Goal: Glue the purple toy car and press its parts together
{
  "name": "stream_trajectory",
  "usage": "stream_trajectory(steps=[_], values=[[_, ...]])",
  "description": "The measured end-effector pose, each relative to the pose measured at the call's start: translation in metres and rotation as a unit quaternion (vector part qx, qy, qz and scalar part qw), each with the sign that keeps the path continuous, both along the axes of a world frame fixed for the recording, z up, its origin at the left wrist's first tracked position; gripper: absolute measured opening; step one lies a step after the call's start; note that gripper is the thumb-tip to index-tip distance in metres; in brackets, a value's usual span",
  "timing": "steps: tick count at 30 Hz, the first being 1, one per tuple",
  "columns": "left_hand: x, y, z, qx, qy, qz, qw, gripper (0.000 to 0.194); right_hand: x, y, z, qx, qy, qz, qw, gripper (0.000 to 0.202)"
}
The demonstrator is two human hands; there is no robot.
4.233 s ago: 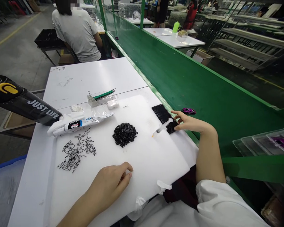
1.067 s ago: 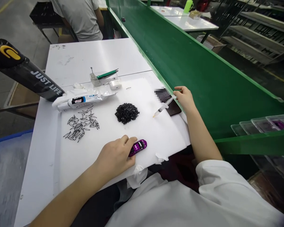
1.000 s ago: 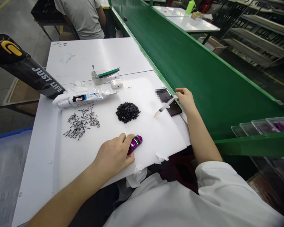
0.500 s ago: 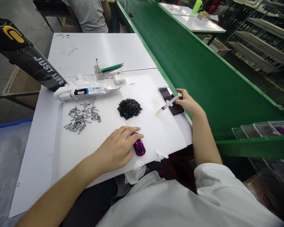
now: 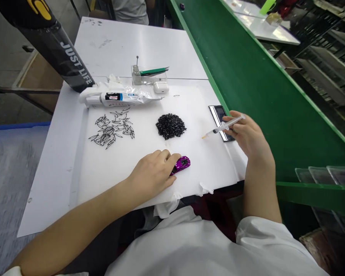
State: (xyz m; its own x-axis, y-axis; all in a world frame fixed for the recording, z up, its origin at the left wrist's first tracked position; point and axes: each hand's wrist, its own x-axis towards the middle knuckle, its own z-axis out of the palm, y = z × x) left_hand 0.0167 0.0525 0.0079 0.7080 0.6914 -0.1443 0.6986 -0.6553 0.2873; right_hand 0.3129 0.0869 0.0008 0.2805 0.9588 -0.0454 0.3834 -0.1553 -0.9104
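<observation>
My left hand (image 5: 153, 172) is closed on the rear part of a small purple toy car (image 5: 184, 163) on the white sheet (image 5: 143, 142). The car lies slanted, its far end showing beyond my fingers. My right hand (image 5: 245, 130) grips a clear syringe (image 5: 224, 125) near its plunger end, the orange tip pointing down and left above the sheet. Behind that hand lies a dark phone (image 5: 220, 119), partly covered by the fingers. A heap of small black pieces (image 5: 171, 126) sits beyond the car. Thin black curved pieces (image 5: 112, 128) are spread at the left.
A black bottle (image 5: 66, 57) stands at the back left, beside a white tube (image 5: 123, 96) in plastic. Behind are a clear tray with green tweezers (image 5: 153, 71) and a white case (image 5: 161, 87). A green conveyor (image 5: 247, 84) runs along the right. A person (image 5: 130, 10) sits at the far end.
The purple car has turned from near-upright in view to slanted, and my left fingers have closed on it. My right hand has lifted the syringe's plunger end and shifted its grip. The view has shifted.
</observation>
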Motion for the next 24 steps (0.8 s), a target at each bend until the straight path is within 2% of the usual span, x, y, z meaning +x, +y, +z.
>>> stream_trajectory(steps=[3, 5, 8, 10, 12, 14, 16, 17, 20, 24], values=[[-0.003, 0.005, -0.001, -0.032, -0.036, 0.006, 0.999, 0.036, -0.021, -0.007, 0.003, -0.045, 0.073, 0.106, 0.991, 0.031], [-0.004, 0.008, -0.001, -0.036, -0.06, 0.02, 0.997, 0.033, -0.032, -0.009, 0.007, -0.056, 0.103, 0.111, 0.987, 0.031], [-0.005, 0.01, 0.001, -0.046, -0.073, 0.04, 0.995, 0.025, -0.052, -0.014, 0.02, 0.024, 0.147, 0.056, 0.987, 0.026], [-0.004, 0.011, 0.002, -0.055, -0.064, 0.05, 0.995, 0.022, -0.071, -0.021, 0.03, 0.117, 0.16, 0.062, 0.978, 0.015], [-0.004, 0.01, 0.003, -0.054, -0.051, 0.06, 0.995, 0.021, -0.091, -0.027, 0.037, 0.188, 0.175, 0.14, 0.956, 0.008], [-0.003, 0.01, 0.003, -0.044, -0.039, 0.062, 0.996, 0.02, -0.107, -0.029, 0.041, 0.208, 0.22, 0.266, 0.915, 0.014], [-0.002, 0.009, 0.003, -0.036, -0.025, 0.06, 0.997, 0.021, -0.117, -0.027, 0.04, 0.196, 0.278, 0.369, 0.865, 0.032], [-0.002, 0.009, 0.003, -0.033, -0.02, 0.057, 0.998, 0.022, -0.119, -0.026, 0.037, 0.184, 0.299, 0.393, 0.85, 0.04], [-0.002, 0.01, 0.001, -0.023, -0.017, 0.053, 0.998, 0.023, -0.118, -0.026, 0.026, 0.19, 0.333, 0.412, 0.827, 0.053], [-0.002, 0.01, 0.0, 0.013, -0.038, 0.044, 0.998, 0.021, -0.115, -0.034, 0.012, 0.252, 0.318, 0.433, 0.805, 0.052]])
